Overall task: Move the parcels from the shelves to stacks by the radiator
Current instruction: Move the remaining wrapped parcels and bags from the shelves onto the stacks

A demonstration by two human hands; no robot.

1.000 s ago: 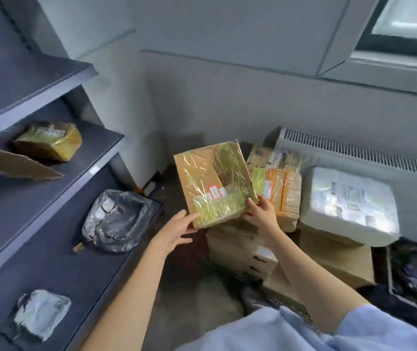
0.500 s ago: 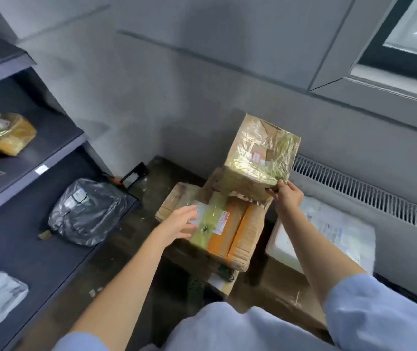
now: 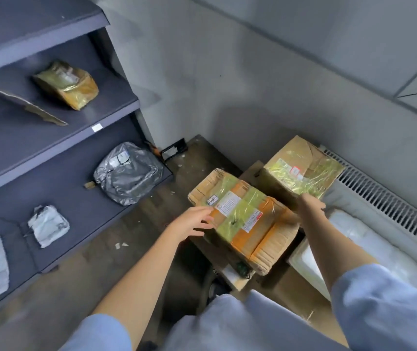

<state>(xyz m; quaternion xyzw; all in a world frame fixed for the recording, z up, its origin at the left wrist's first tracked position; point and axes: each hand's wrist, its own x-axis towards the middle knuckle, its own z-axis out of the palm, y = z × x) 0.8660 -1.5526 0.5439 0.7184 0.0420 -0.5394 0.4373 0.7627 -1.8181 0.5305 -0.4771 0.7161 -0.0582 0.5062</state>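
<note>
Gripping the box, right hand — fingers seemingly hidden beneath.

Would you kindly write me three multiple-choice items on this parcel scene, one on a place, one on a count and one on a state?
1. Where does the grey plastic parcel lie?
A. On a shelf, near its right end
B. On the radiator
C. On the floor

2. How many parcels show on the shelf above it?
A. None
B. One
C. Three

3. What is the right hand doing?
A. Hanging idle
B. Holding the near edge of the clear-taped box
C. Pressing on the white parcel

Answers:
1 A: it sits on the dark shelf board beside the upright.
2 B: only the yellow-taped parcel lies there, beside a scrap of cardboard.
3 B: the hand meets that box's near edge, while the left hand reaches open toward the orange-taped box.
</note>
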